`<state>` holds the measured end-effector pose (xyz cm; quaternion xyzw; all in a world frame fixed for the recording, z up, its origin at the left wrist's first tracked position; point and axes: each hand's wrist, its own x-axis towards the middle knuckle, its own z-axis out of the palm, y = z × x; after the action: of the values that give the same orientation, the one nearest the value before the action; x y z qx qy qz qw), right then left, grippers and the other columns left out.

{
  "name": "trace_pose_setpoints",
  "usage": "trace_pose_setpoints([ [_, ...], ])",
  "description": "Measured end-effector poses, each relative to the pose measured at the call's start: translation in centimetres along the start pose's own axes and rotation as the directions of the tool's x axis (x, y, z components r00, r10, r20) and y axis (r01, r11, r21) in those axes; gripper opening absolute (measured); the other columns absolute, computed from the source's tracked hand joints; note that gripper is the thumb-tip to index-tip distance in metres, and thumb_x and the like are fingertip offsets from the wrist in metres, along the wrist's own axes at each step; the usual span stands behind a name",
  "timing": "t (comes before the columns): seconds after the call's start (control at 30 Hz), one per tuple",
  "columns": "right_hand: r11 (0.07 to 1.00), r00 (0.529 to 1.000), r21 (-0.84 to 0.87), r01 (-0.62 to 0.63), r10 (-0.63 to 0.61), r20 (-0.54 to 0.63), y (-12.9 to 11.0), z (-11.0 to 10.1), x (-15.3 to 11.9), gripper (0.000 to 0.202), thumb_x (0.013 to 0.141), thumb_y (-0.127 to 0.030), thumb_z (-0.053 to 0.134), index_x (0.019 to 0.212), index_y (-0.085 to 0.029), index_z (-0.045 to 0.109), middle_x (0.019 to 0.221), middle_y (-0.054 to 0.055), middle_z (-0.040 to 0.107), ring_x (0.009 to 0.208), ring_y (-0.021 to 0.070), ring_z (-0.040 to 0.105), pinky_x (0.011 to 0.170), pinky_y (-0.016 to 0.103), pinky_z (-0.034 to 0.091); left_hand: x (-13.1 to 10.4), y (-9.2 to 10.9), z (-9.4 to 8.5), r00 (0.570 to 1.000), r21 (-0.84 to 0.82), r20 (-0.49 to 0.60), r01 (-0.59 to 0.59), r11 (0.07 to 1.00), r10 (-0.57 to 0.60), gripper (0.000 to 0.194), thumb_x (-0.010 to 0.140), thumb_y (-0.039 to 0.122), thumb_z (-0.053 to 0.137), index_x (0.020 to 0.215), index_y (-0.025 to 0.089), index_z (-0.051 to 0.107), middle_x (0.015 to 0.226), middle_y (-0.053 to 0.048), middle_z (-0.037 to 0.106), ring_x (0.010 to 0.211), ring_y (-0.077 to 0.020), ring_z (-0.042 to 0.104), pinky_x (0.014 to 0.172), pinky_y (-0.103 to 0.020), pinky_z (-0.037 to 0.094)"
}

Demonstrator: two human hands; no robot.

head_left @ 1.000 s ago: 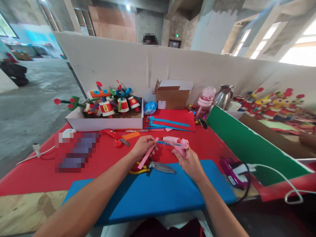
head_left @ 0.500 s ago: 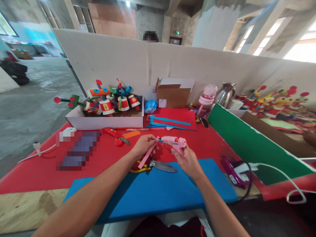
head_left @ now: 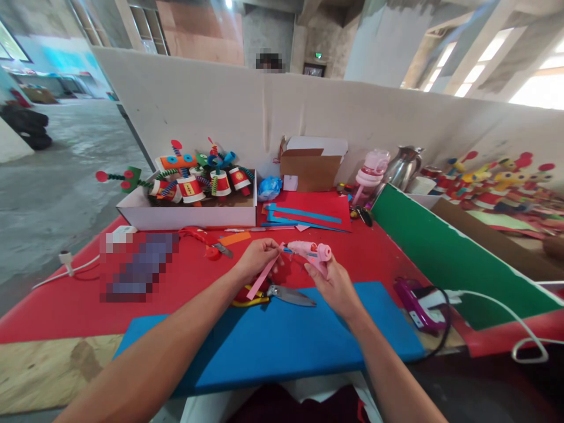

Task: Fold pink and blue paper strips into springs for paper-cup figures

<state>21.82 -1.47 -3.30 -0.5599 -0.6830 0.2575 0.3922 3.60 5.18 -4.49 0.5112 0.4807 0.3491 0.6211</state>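
Note:
Near the middle of the table, my left hand [head_left: 261, 257] pinches a pink strip [head_left: 263, 278] at its upper end, and the strip hangs down toward the lower left. My right hand [head_left: 337, 285] is wrapped round the handle of a pink glue gun [head_left: 311, 251]. The gun's tip points left and meets, or nearly meets, the strip at my left fingertips; contact is too small to tell. Below my hands lie large scissors [head_left: 291, 295] with yellow handles, partly over a blue board [head_left: 282, 346].
A white box [head_left: 189, 218] of paper-cup figures stands back left, an open cardboard box [head_left: 312, 170] behind. Red-handled scissors [head_left: 207, 244] lie left. A green panel [head_left: 458, 264], a purple device [head_left: 418, 305] with cables and a pink bottle [head_left: 370, 176] are right. A person's head shows beyond the partition.

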Motion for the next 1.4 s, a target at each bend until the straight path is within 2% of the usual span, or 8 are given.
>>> trace_pose_setpoints([
  [0.27,1.0,1.0,-0.014,-0.003,0.003,0.006,0.07,0.05,0.05,0.035,0.087,-0.039,0.049,0.113,-0.016,0.052,0.106,0.012,0.068,0.098,0.0259,0.065,0.081,0.035,0.05,0.03,0.04,0.01,1.0,-0.002,0.001,0.01,1.0,-0.01,0.017,0.081,0.025,0.059,0.069,0.016,0.049,0.054,0.002,0.062,0.035,-0.006,0.05,0.032,-0.013,0.033],
  [1.17,0.999,1.0,-0.051,0.017,-0.018,-0.022,-0.02,0.07,0.07,0.035,0.085,-0.039,0.05,0.113,-0.018,0.051,0.104,0.011,0.069,0.096,0.0257,0.066,0.079,0.034,0.051,0.16,-0.17,-0.11,1.0,0.02,0.008,-0.007,1.0,0.007,0.015,0.081,0.022,0.056,0.069,0.016,0.05,0.054,0.001,0.063,0.034,-0.0065,0.05,0.033,-0.014,0.034],
  [1.3,0.998,1.0,-0.064,-0.002,0.002,-0.002,0.03,0.16,0.08,0.033,0.085,-0.04,0.05,0.109,-0.017,0.052,0.098,0.011,0.07,0.09,0.0257,0.067,0.075,0.034,0.052,0.09,-0.09,-0.05,1.0,0.027,0.003,0.011,1.0,-0.011,0.013,0.082,0.022,0.056,0.071,0.016,0.051,0.054,0.001,0.063,0.034,-0.0065,0.05,0.033,-0.014,0.034],
  [1.4,0.999,0.999,-0.042,-0.012,0.01,-0.031,-0.01,0.07,0.03,0.034,0.084,-0.04,0.051,0.11,-0.017,0.052,0.096,0.01,0.07,0.087,0.025,0.067,0.072,0.034,0.051,0.08,-0.11,-0.11,1.0,0.019,0.012,0.011,1.0,-0.011,0.015,0.082,0.023,0.056,0.071,0.016,0.051,0.055,0.001,0.063,0.035,-0.0064,0.05,0.032,-0.014,0.034],
])
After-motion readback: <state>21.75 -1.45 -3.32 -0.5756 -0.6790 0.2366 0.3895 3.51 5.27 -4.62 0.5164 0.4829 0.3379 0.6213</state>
